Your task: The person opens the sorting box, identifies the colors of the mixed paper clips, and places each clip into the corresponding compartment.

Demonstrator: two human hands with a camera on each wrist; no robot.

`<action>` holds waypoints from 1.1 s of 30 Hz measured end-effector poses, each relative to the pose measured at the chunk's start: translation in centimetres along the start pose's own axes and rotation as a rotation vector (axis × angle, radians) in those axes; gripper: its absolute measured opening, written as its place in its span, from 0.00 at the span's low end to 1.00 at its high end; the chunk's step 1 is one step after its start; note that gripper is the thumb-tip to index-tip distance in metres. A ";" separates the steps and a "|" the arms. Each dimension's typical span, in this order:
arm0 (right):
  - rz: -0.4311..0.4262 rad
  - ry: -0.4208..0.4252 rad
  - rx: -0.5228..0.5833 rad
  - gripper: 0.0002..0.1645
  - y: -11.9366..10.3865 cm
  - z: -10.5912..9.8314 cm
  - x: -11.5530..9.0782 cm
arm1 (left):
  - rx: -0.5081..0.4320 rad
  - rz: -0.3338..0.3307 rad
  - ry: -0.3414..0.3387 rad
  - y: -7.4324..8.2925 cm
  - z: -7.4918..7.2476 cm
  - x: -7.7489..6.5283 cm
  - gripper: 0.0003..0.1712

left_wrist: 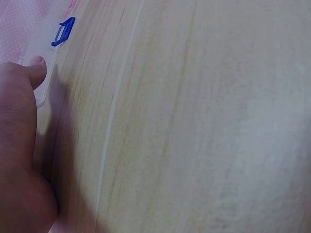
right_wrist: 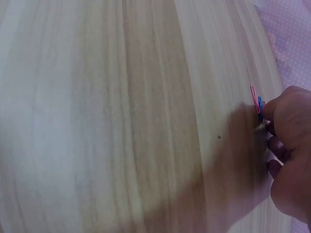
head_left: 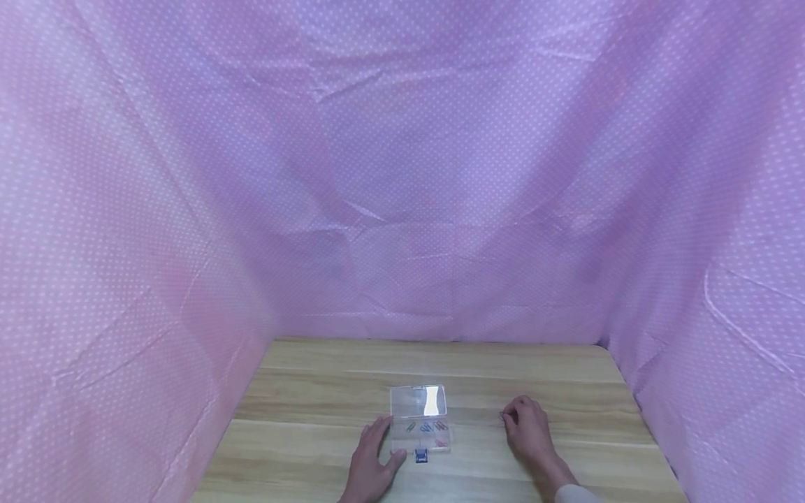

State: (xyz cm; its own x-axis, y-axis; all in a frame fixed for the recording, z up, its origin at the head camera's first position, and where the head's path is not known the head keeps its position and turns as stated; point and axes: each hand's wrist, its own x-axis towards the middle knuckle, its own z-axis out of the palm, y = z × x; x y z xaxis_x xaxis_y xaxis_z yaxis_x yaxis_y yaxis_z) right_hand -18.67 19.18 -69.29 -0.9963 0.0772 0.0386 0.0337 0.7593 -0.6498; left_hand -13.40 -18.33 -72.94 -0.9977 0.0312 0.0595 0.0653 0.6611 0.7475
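A clear plastic compartment box [head_left: 404, 442] stands on the table with its lid [head_left: 409, 402] swung back. In its back row lie a green paper clip [head_left: 411, 427], blue paper clips [head_left: 425, 427] and reddish paper clips [head_left: 441, 425]; pink paper clips [head_left: 441, 443] are in the front right. My left hand [head_left: 370, 467] holds the box at its left side, thumb [left_wrist: 38, 73] at the front edge. The blue latch [head_left: 421, 455] hangs at the front. To the right, my right hand [head_left: 530, 427] pinches a few paper clips [right_wrist: 255, 100], pink and blue, low over the table.
A wood-grain table [head_left: 314, 377] lies beneath both hands. Pink dotted cloth [head_left: 402, 279] hangs behind it and along both sides. A small dark spot [right_wrist: 219, 137] marks the tabletop near the right hand.
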 end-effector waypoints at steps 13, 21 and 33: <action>0.020 -0.009 0.024 0.05 0.4 0.1 0.1 | 0.009 -0.003 0.000 0.0 0.1 0.0 0.45; 0.043 -0.020 0.069 0.03 0.6 -0.1 0.2 | 0.005 0.000 0.005 -0.2 0.1 0.0 0.45; 0.002 0.028 0.167 0.02 -0.6 -0.7 -0.7 | 0.021 0.009 0.028 -0.3 0.3 0.2 0.45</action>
State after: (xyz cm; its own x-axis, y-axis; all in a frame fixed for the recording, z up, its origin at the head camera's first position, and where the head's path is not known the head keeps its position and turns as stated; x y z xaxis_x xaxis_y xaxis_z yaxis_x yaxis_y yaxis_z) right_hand -17.96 19.14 -68.39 -0.9935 0.0984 0.0564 0.0199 0.6413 -0.7670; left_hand -13.65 -18.28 -73.33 -0.9963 0.0165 0.0842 0.0731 0.6761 0.7332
